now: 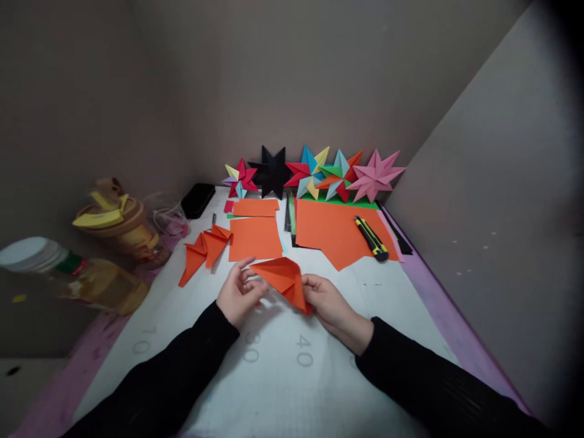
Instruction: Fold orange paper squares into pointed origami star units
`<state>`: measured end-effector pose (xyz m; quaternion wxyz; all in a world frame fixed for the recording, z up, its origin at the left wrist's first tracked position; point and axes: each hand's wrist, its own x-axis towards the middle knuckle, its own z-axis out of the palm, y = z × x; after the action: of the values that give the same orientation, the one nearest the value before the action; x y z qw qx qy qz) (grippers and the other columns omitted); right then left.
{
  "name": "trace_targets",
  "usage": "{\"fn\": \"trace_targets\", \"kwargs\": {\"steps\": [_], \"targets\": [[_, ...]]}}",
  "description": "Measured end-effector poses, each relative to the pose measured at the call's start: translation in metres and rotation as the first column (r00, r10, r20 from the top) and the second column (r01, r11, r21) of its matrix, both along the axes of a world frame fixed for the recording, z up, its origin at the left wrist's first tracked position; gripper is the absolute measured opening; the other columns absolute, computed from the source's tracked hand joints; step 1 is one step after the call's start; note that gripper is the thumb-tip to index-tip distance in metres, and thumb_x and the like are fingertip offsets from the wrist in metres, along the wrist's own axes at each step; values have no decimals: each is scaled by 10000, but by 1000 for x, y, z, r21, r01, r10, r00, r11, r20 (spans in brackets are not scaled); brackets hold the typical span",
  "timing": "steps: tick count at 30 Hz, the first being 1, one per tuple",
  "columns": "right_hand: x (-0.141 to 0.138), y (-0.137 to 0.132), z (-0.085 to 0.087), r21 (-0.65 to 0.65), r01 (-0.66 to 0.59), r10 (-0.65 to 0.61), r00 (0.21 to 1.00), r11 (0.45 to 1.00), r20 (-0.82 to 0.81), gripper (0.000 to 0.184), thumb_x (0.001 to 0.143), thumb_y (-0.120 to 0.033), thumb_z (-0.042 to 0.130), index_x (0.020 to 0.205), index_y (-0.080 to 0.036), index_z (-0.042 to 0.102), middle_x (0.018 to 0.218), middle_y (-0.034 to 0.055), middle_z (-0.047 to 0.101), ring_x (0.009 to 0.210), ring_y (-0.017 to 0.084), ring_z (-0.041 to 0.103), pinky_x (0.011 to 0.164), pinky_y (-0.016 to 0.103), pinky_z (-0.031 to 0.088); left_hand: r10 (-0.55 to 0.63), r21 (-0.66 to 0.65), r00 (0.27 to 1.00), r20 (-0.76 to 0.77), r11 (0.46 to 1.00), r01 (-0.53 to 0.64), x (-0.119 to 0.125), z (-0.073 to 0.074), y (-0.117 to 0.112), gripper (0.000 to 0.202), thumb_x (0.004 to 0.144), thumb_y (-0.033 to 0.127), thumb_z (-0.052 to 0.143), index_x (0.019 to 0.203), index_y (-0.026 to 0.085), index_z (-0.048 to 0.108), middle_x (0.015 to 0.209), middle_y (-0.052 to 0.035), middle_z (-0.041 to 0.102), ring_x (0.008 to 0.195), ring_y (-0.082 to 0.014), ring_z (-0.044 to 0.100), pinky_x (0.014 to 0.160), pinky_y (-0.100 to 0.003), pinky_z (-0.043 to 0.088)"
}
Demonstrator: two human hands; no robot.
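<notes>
Pinching the folded orange piece [283, 277] at its right edge, the right hand [335, 309] had its thumb and fingers closed on the paper, nearer the person than the square orange sheet [255, 239] and a little to its right. The left hand [239, 295] curved loosely by the piece's left point, thumb apart from the fingers; whether it touched the paper could not be told. Just left of the square orange sheet lay two folded orange units [195, 258], close together. Just beyond it was a narrow orange strip [255, 208]. To its right lay a larger orange sheet [328, 228], bearing a black and yellow cutter [371, 238]. Farther beyond the square orange sheet, five paper stars [310, 172] stood in a row. Well to its left was a jar [98, 283] with a white lid [30, 252]
</notes>
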<state>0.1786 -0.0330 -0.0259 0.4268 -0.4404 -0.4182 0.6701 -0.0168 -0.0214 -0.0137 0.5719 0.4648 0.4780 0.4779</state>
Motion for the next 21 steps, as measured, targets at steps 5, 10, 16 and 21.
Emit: {"fn": "trace_targets", "kwargs": {"steps": [5, 10, 16, 21], "targets": [[-4, -4, 3, 36, -82, 82, 997, 996, 0, 237, 726, -391, 688, 763, -168, 615, 630, -13, 595, 534, 104, 498, 535, 232, 372, -190, -102, 982, -16, 977, 187, 6, -1, -9, 404, 676, 457, 683, 836, 99, 583, 641, -31, 614, 543, -121, 564, 418, -191, 408], [-7, -7, 6, 116, -95, 85, 992, 989, 88, 191, 767, -359, 645, 740, -172, 615, 636, -17, 566, 557, 99, 480, 547, 229, 366, -219, -132, 963, -160, 971, 199, 7, 5, -12, 341, 680, 437, 650, 717, 99, 630, 510, -6, 582, 418, -95, 475, 407, -213, 381], [-8, -9, 8, 183, -35, 5, 986, 983, 164, 153, 781, -334, 613, 746, -185, 614, 670, -3, 588, 582, 119, 504, 558, 243, 399, -247, -149, 929, -277, 966, 212, 7, 6, -11, 310, 680, 414, 628, 657, 106, 643, 490, -4, 578, 403, -91, 450, 419, -217, 362], [-6, -11, 14, 248, -58, -5, 969, 967, 245, 159, 779, -298, 604, 675, -179, 582, 650, -3, 573, 591, 123, 509, 564, 244, 412, -298, -123, 929, -222, 953, 276, 6, -2, -11, 361, 677, 473, 638, 656, 113, 615, 484, 5, 558, 413, -97, 449, 423, -217, 337]]}}
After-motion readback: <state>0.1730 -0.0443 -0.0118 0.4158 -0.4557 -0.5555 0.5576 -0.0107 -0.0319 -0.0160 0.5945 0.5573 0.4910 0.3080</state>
